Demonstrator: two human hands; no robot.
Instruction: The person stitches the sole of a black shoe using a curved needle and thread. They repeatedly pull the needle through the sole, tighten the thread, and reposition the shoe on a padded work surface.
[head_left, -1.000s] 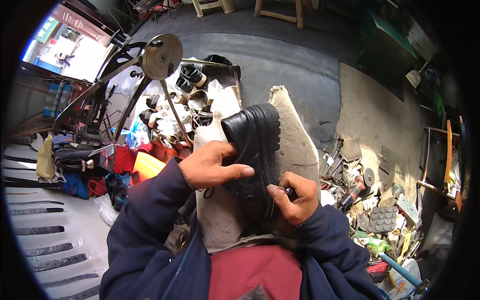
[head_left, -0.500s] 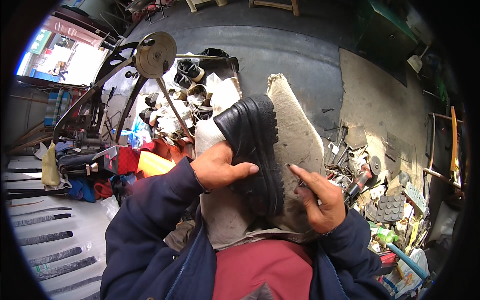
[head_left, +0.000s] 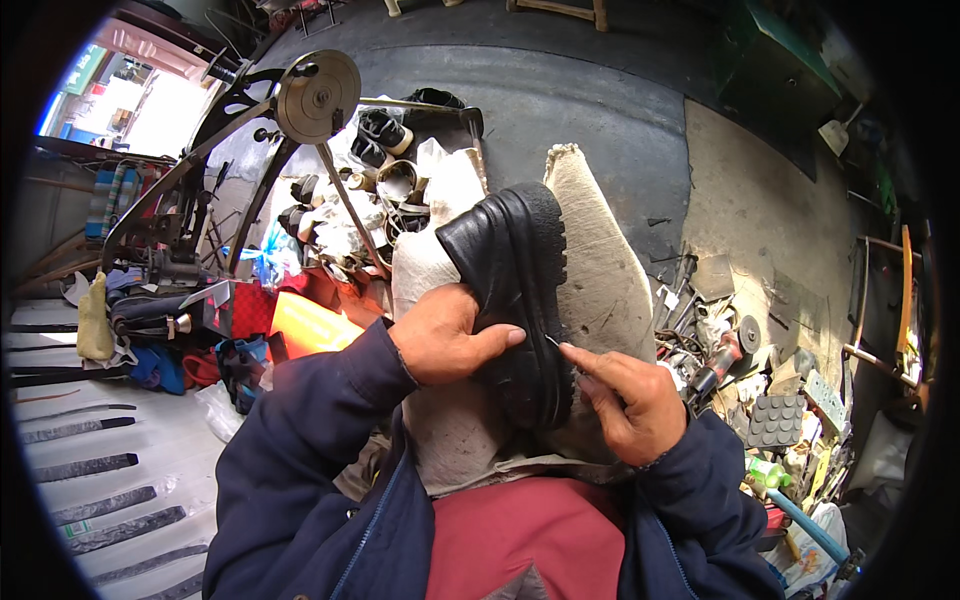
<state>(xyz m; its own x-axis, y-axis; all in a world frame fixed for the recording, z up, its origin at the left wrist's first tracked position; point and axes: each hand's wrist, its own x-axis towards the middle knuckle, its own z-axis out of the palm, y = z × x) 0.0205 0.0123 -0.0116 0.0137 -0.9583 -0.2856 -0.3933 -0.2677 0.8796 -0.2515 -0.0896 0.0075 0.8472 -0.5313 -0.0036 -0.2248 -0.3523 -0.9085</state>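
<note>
A black leather shoe (head_left: 500, 250) with a thick lugged sole lies on its side over a beige cloth (head_left: 605, 265) on my lap, toe and heel pointing away and toward me. My left hand (head_left: 450, 335) is closed around its upper from the left, thumb pressed along the leather. On the sole side, my right hand (head_left: 635, 405) pinches a thin pointed metal tool (head_left: 552, 340). Its tip is at the seam between upper and sole; whether it has gone in I cannot tell. The tool's handle is hidden inside the fingers.
A metal machine with a round disc wheel (head_left: 318, 97) stands at the far left, beside a heap of shoes (head_left: 385, 135). Loose tools and scraps (head_left: 715, 370) lie to the right. Black strips (head_left: 125, 510) rest on a white surface at left. A green cabinet (head_left: 775, 75) stands far right.
My right hand has moved left, bringing the tool's tip from beside the sole to the shoe's edge. The left hand keeps its hold, and the shoe has shifted slightly right.
</note>
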